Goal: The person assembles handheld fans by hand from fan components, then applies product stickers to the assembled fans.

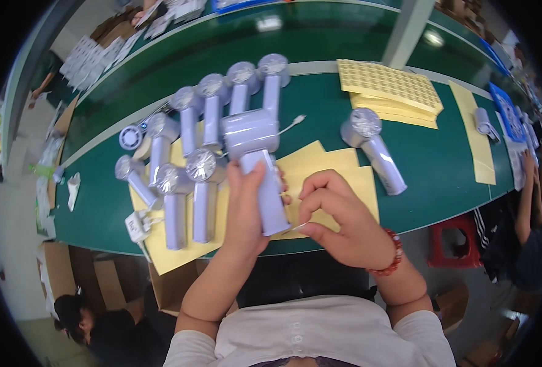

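Observation:
My left hand (241, 211) is wrapped round the handle of a lavender handheld fan (269, 199), its round head pointing away from me and the handle's end toward me. Beside the lower end of that handle, my right hand (347, 226) is closed, thumb and fingertips pinching a small thin pale strip (298, 228) too fine to name. Beyond and to the left, several more lavender fans (205, 189) lie or stand on the table. A single fan (378, 153) lies apart on the right. A white cable plug (298, 119) shows past the held fan's head.
Yellow paper sheets (359, 177) lie under the work on the green table (307, 98). A stack of yellow label sheets (393, 88) sits at the back right, near a post (408, 33). A white charger (137, 226) is at the left. Other people are at both sides.

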Demonstrator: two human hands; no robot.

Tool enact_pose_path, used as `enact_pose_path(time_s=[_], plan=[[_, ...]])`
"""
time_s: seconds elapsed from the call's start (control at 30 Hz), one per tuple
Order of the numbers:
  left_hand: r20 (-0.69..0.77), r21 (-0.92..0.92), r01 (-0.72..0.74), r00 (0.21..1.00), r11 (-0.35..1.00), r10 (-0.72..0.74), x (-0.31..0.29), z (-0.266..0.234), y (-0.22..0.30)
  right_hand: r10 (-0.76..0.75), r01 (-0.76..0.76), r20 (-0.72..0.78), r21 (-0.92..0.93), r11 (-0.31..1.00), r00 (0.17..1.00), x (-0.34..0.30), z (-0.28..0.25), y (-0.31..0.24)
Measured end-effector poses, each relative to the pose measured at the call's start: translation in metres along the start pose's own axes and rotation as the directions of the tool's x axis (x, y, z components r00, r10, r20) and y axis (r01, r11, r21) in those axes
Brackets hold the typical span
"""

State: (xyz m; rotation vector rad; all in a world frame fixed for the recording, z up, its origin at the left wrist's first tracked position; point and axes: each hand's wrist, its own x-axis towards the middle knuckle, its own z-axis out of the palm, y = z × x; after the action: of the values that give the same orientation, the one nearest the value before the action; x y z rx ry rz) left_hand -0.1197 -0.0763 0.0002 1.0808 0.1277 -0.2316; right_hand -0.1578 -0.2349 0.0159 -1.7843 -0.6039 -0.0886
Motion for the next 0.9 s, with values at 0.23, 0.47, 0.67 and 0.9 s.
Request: enact_pose_path(time_s=[0.23,0.47,0.67,0.9], plan=[[0.046,0.099,-0.018,0.999,0.995,0.013,-0.004,-0.002,0.003,0.219,-0.265,0.199,0.251,0.931,0.955,0.007,0.004,0.012],[0.09,0.189,-0.011,0.996,0.982,-0.007,-0.006,-0.008,0.005,0.326,-0.395,0.301,0.207,0.895,0.896,0.018,0.002,0.009],[0.092,0.158,0.003,0.996,0.987,-0.017,-0.006,-0.008,0.007,0.318,-0.396,0.308,0.238,0.887,0.897,0.02,0.003,0.007],[0.071,0.15,-0.006,0.997,0.989,-0.005,-0.005,-0.008,0.007,0.329,-0.412,0.278,0.336,0.847,0.902,0.018,0.006,0.01]])
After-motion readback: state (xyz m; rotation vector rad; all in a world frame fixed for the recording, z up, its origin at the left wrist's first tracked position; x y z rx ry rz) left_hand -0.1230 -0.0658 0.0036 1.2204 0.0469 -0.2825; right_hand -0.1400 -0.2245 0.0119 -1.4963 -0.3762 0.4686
